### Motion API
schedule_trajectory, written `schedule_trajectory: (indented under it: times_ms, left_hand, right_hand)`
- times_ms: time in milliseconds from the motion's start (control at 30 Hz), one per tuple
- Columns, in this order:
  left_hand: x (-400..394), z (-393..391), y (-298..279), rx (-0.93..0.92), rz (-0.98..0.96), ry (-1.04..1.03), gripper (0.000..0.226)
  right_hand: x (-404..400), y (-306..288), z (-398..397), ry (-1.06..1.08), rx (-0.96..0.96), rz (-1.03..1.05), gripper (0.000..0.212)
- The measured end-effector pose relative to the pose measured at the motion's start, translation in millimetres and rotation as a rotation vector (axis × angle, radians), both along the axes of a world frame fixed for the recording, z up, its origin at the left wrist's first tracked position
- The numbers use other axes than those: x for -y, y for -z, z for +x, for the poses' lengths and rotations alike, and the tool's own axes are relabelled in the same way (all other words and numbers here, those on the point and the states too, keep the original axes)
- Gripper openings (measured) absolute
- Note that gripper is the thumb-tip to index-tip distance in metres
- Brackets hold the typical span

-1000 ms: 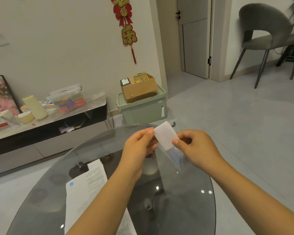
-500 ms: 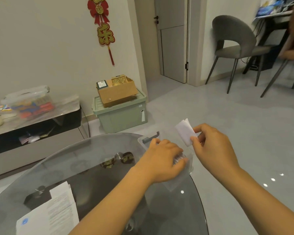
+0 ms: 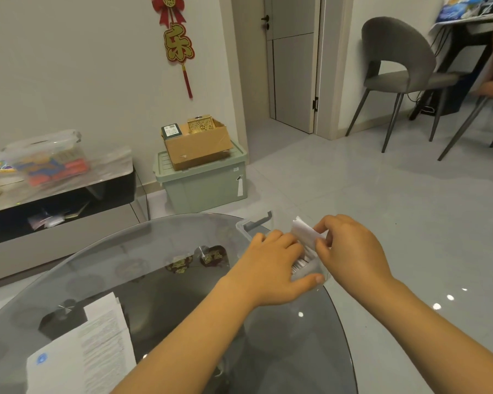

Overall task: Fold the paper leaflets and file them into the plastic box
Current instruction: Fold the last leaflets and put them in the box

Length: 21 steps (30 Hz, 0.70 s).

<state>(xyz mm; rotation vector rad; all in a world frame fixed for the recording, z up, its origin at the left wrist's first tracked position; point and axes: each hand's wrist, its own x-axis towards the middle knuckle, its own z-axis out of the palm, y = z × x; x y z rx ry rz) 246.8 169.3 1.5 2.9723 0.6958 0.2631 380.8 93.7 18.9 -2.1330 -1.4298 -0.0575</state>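
Now I'm filing: my right hand pinches the folded leaflet just above the box at the table's far edge. My left hand rests flat-fingered on the papers inside, so next I'd slip the leaflet down beside them.

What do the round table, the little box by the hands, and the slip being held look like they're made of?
Round table: seemingly smoked glass, glossy; lights reflect in it and shapes show through.
Small box: clear plastic, probably; its walls are see-through, with a grey latch at the far end.
Folded leaflet: thin white matte paper, creased, pinched by the right hand.
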Motion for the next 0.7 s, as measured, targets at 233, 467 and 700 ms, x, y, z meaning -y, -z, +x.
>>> schedule_trajectory:
  times_ms: [233, 467, 700]
  left_hand:
    - [2.6, -7.4, 1.3, -0.020, 0.017, -0.038, 0.069]
    - [8.3, -12.1, 5.5, 0.004, 0.027, -0.077, 0.064]
    - [15.2, -15.2, 3.0, 0.096, -0.075, -0.082, 0.069]
  right_hand:
    - [-2.3, 2.4, -7.5, 0.027, 0.023, 0.013, 0.012]
    - [-7.4, -1.9, -13.8, 0.019, 0.083, -0.106, 0.015]
    - [-6.0, -3.1, -15.3, 0.010, 0.085, -0.075, 0.025]
